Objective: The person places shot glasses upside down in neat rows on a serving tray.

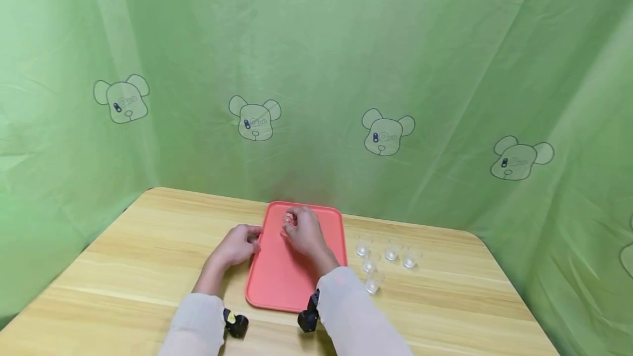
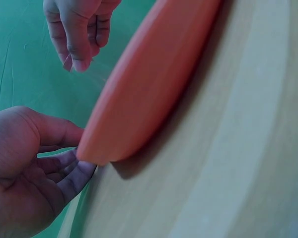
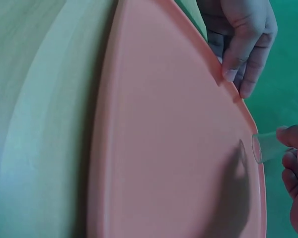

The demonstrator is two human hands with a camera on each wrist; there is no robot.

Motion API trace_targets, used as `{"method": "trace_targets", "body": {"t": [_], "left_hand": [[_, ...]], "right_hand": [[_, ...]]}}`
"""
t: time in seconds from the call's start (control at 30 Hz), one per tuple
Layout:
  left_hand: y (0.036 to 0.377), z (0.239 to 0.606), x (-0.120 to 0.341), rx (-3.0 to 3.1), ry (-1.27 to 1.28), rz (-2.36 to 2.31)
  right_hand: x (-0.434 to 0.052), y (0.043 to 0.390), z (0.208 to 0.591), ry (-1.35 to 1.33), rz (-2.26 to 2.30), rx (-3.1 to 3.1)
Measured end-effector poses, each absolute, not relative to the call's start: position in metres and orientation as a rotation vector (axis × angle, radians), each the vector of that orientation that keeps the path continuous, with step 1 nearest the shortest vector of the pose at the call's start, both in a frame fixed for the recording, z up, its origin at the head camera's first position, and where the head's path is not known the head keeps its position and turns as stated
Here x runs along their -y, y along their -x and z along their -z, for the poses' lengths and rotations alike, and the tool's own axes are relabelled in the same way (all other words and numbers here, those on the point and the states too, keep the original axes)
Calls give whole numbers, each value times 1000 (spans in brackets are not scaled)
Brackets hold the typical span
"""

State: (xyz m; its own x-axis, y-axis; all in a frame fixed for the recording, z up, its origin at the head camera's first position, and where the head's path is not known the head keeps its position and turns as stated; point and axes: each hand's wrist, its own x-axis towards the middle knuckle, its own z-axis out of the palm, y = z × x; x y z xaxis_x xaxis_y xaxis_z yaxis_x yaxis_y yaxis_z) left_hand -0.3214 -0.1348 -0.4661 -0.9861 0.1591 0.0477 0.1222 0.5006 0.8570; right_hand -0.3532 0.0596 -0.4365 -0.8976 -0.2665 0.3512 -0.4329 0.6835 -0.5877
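Note:
A red rectangular tray (image 1: 277, 276) lies on the wooden table. My left hand (image 1: 234, 246) pinches its left rim, the thumb on top and the fingers at the underside in the left wrist view. Over the far left part of the tray, my right hand (image 1: 306, 233) holds a small clear cup (image 3: 269, 147) between thumb and fingers. The cup's round end faces the tray surface, and a shadow of hand and cup falls there. Part of the cup is hidden behind the fingers in the head view.
Several small clear cups (image 1: 392, 252) stand in a loose group on the table, right of the tray. The wooden table (image 1: 460, 290) ends at a green curtain (image 1: 316, 59) printed with bear heads, behind and at both sides. A dark wrist camera sits at each sleeve.

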Motion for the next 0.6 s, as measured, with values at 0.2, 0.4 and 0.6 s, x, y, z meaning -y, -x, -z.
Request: {"method": "trace_targets", "body": {"t": [0.2,0.4,0.6], "left_hand": [[322,466,136,-2693,-267,-1532],[322,466,136,-2699,-277,-1524],[321,466,137,-2698,-286,-1524]], "right_hand": [[-54,351,440,-542,-1004,2629],[-51,348,441,-521,-1032,2625],[-50,346,444,-505,-1061,2634]]}}
